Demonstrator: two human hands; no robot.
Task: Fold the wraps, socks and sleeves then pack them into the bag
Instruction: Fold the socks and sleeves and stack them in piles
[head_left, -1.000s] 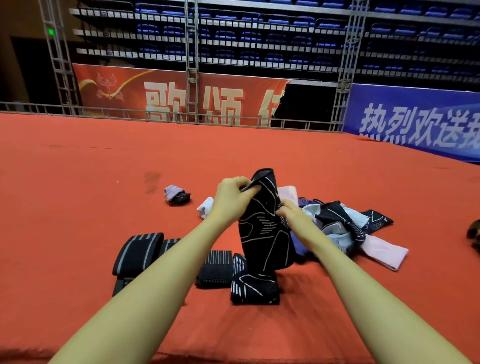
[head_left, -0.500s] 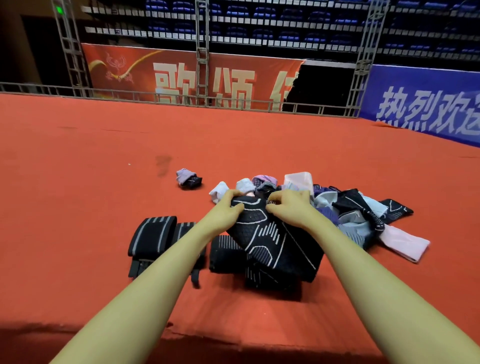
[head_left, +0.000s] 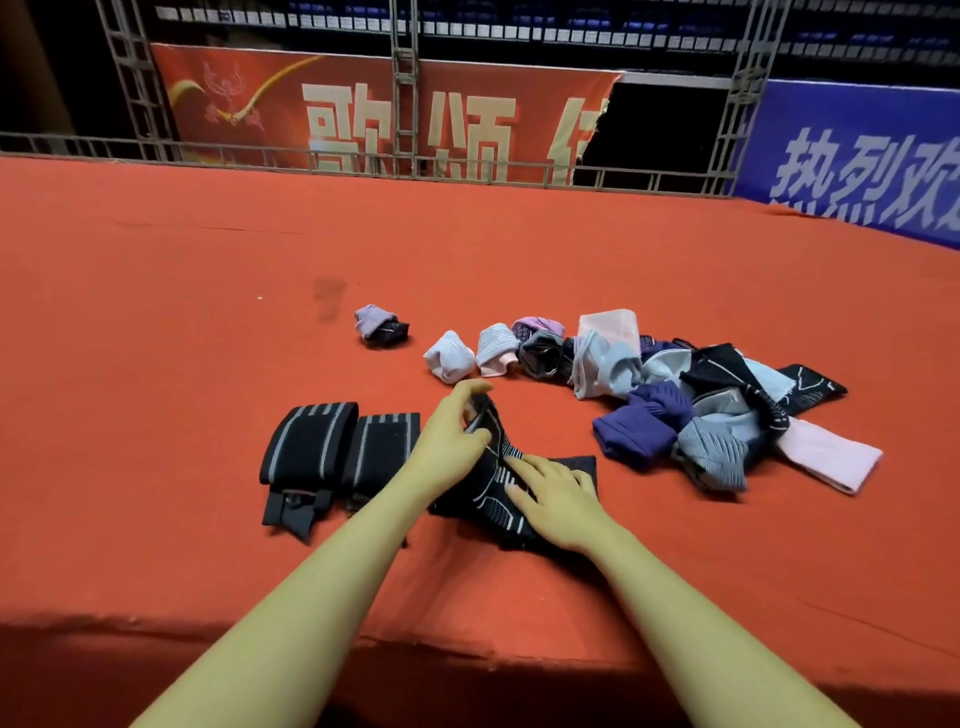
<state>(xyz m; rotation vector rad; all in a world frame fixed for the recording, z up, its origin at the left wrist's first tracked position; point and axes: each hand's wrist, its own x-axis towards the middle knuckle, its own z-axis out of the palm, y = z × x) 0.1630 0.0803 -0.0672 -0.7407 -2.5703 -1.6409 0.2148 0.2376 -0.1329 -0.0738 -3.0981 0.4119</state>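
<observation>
- Sleeve (head_left: 498, 483), black with white lines, lies on the red cloth (head_left: 156, 322) just right of two folded wraps (head_left: 337, 447).
- Left hand (head_left: 452, 441) pinches its far end between thumb and curled fingers; right hand (head_left: 561, 499) presses it flat, fingers spread.
- Stretchy knit may spring open if the pressing hand lifts early.
- Unsorted pile (head_left: 701, 410) lies near; a wide fold could snag it.
- No bag in view.

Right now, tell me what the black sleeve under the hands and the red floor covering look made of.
Black sleeve: seemingly stretchy knit fabric, matte, with white woven-looking lines; it bends limply. Red floor covering: probably thin felt-like carpet or cloth, matte, with faint creases and a dark stain.
</observation>
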